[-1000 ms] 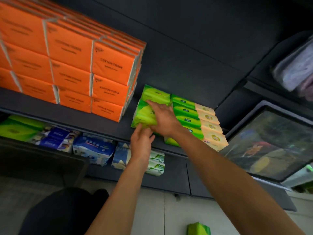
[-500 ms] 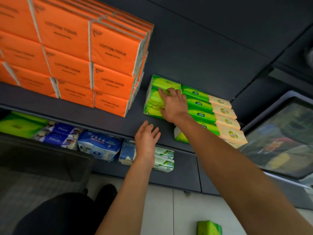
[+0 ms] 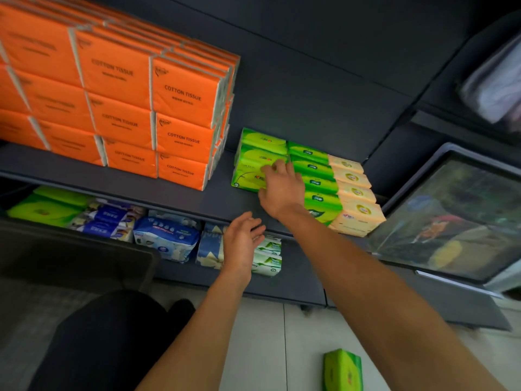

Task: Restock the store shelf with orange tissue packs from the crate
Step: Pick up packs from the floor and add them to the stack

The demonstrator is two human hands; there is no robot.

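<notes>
Head view, store shelf. My right hand (image 3: 282, 190), at the centre of the frame, is resting on the lime-green tissue packs (image 3: 258, 159), its fingers (image 3: 279, 165) lying fairly straight across the stack's front and grasping nothing; my left hand (image 3: 242, 241), just below it, is hovering released and empty in front of the shelf edge (image 3: 180, 190). The orange tissue packs (image 3: 183, 117) are filling the upper left of the frame, standing in tight rows three high on that shelf, a bare gap separating them from the green stack. I am judging each orange pack to be light, soft and compressible under a smooth, slightly slippery wrapper, so the better hold is across the two broad faces rather than by a corner. The dark crate (image 3: 76, 263), at the lower left, is showing no contents that I can make out. A lidded grey bin (image 3: 448, 218), at the right, is holding blurred coloured goods. One green pack (image 3: 342, 368) is lying on the floor, bottom centre.
</notes>
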